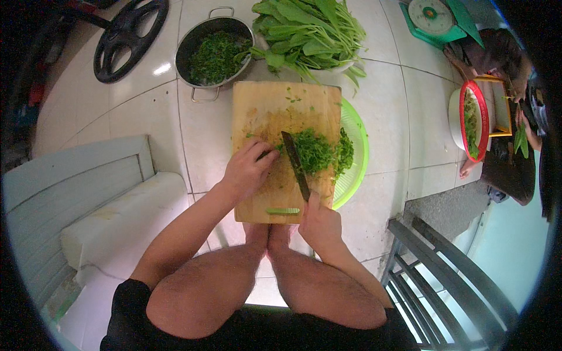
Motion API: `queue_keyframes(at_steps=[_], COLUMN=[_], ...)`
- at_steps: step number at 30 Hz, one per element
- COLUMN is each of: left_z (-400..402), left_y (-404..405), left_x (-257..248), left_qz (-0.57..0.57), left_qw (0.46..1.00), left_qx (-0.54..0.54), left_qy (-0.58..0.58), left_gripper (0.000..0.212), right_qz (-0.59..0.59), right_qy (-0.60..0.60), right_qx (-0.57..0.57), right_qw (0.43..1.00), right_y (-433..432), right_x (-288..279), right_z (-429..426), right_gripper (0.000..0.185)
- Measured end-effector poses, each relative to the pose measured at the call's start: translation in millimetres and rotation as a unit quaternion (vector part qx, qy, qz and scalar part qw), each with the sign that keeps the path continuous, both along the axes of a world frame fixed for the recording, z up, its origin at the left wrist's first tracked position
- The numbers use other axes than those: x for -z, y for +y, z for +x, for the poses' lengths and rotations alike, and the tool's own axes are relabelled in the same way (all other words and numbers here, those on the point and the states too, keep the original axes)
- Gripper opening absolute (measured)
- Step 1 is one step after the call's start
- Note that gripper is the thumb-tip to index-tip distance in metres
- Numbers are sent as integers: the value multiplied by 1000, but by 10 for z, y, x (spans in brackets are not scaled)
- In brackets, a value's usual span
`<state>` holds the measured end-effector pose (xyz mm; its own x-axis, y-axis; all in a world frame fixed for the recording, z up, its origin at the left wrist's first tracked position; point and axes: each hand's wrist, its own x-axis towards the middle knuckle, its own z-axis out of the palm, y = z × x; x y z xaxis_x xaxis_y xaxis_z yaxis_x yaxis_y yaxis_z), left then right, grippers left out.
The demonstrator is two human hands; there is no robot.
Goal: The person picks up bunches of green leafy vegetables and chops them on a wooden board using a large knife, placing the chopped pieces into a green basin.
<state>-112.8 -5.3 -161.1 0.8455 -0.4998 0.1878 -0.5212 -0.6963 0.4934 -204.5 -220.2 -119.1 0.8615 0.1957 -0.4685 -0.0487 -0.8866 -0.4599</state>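
Note:
A wooden cutting board [263,103] lies before me, partly over a bright green plastic colander [361,145]. My right hand [322,221] grips a dark-bladed kitchen knife [295,160], its blade slanting across the board beside a pile of finely chopped greens [312,151]. At the board's left side, my left hand [252,166] has its fingers curled over a small bunch of greens, mostly hidden under them. More cut greens [344,153] sit in the colander at the board's right edge.
Beyond the board stand a metal pot [215,57] of chopped greens and a heap of long leafy greens [307,30]. Another person [505,57] sits at right near a red-rimmed basin [487,125] and a green dial scale [430,17]. A steering wheel [102,52] lies upper left; a metal rack [439,272] stands lower right.

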Motion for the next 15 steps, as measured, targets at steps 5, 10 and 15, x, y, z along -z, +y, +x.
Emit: queue_keyframes(at_steps=[5,10,15], left_z=[-2,-37,-53], left_y=[7,-20,34], left_x=[19,6,-2], left_qz=[-2,8,19], left_qw=[1000,1000,1000], left_qx=[0,-7,3], left_qy=[-19,-13,-7], left_gripper=[36,41,44], right_qz=[-15,0,-6], right_qy=[-11,-27,31], right_qx=[-44,-54,-46], right_qw=[999,998,998], right_y=[36,38,121], right_x=[-21,80,-2], right_z=[34,7,177], right_gripper=[30,31,31])
